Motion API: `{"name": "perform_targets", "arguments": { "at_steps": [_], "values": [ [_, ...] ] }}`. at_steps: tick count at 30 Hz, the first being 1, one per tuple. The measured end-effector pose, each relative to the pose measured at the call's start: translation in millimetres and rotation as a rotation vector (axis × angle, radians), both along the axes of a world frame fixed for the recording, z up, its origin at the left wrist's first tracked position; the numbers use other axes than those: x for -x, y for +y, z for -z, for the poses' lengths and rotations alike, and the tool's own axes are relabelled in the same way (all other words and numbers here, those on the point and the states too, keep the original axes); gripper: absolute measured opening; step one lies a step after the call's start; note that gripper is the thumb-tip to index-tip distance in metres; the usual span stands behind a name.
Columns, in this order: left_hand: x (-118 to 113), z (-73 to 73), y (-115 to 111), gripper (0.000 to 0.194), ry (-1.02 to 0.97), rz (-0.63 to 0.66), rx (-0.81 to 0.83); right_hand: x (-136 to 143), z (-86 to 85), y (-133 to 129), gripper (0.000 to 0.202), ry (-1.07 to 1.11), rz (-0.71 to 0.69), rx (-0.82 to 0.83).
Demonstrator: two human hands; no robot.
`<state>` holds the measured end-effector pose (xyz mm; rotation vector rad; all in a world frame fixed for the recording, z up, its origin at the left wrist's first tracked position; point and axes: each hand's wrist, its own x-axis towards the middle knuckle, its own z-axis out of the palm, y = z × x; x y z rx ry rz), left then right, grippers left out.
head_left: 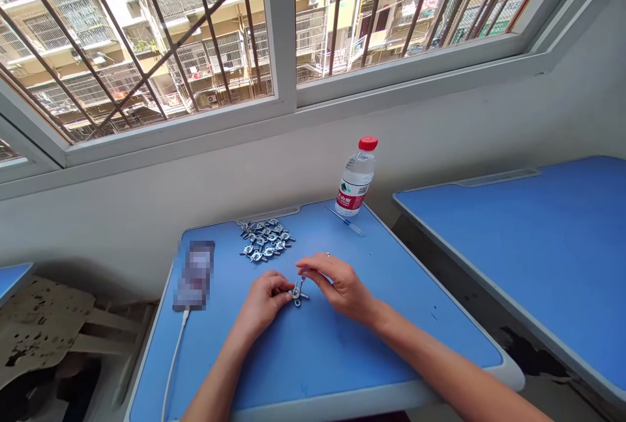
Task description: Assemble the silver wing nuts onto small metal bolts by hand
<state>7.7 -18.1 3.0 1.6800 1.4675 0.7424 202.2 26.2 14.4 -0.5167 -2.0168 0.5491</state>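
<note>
My left hand (pixel 267 298) pinches a small silver metal fitting (pixel 296 294) with several short arms and a ring, low over the blue desk (pixel 372 337). Above that fitting, my right hand (pixel 340 285) is closed around the purplish handle of a small screwdriver (pixel 302 276). Its thin shaft points down at the fitting; the fingers hide most of the handle, and whether the tip touches a screw is too small to tell. Beyond my left hand lies a pile of similar metal fittings (pixel 267 238).
A water bottle (pixel 356 177) with a red cap stands at the back right. In front of it lies a slim blue pen-like tool (pixel 346 221). On the left is a phone (pixel 194 275) with a white cable (pixel 175 357). Another blue desk (pixel 528 226) stands to the right.
</note>
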Motion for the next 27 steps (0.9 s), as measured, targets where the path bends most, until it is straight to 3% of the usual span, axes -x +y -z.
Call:
{"name": "perform_targets", "arguments": {
  "at_steps": [5, 14, 27],
  "values": [
    [-0.3, -2.2, -0.1, 0.016, 0.011, 0.003, 0.002, 1.6, 2.6, 1.0, 0.016, 0.016, 0.14, 0.016],
    [-0.5, -2.2, 0.1, 0.016, 0.016, 0.002, 0.01, -1.8, -1.6, -0.3, 0.027, -0.006, -0.048, 0.021],
    [-0.2, 1.8, 0.6, 0.014, 0.013, -0.013, -0.012, 8.3, 5.7, 0.0, 0.012, 0.105, 0.109, 0.21]
  ]
}}
